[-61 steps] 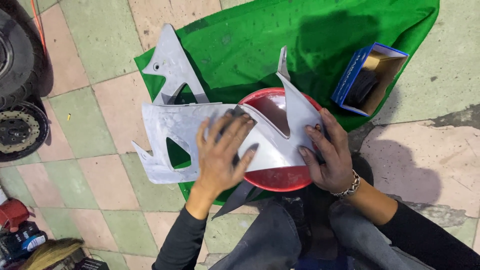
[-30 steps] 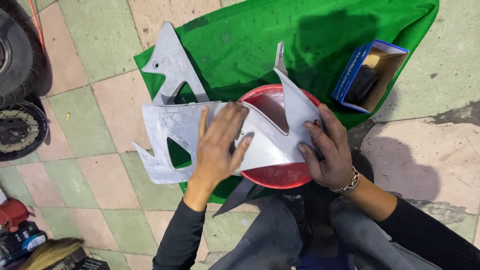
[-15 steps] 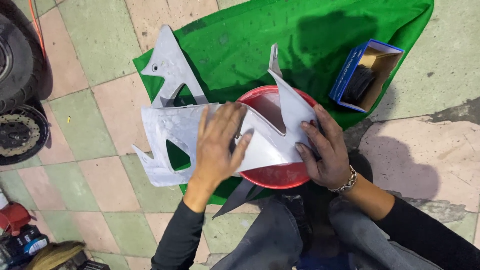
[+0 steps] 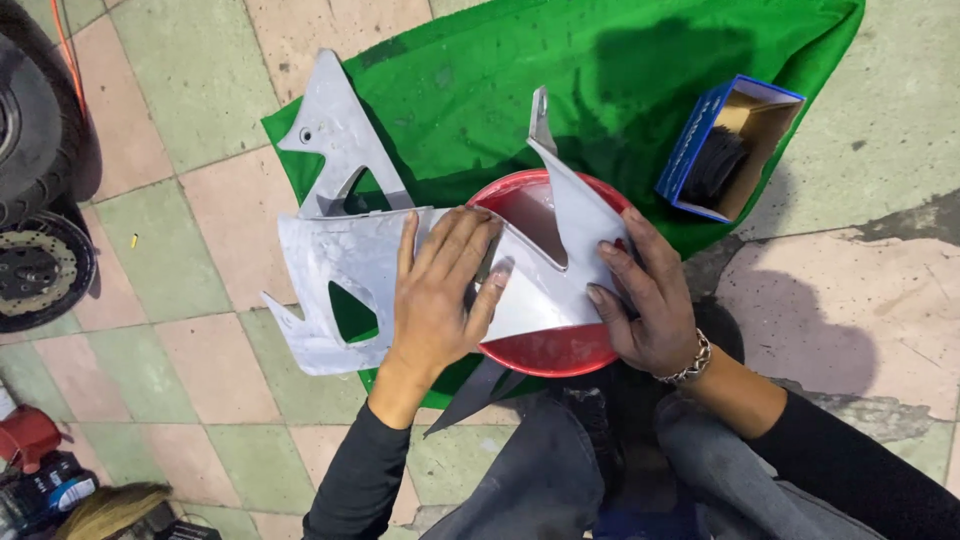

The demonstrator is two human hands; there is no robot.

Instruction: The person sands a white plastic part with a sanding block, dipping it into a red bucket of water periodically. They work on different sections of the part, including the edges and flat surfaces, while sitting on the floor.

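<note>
The left hand [image 4: 437, 300] has slid slightly along the grey fairing panel [image 4: 340, 265], fingers flat and spread, rubbing. The right hand [image 4: 650, 300] curls over the panel's edge, steadying it above the red basin [image 4: 545, 350].

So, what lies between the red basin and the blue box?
In the head view, only green cloth lies between the red basin and the blue box; nothing else sits on that stretch.

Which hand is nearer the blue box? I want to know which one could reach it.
Right. The right hand grips the grey panel just below-left of the blue box; the left hand presses the panel farther left.
</note>
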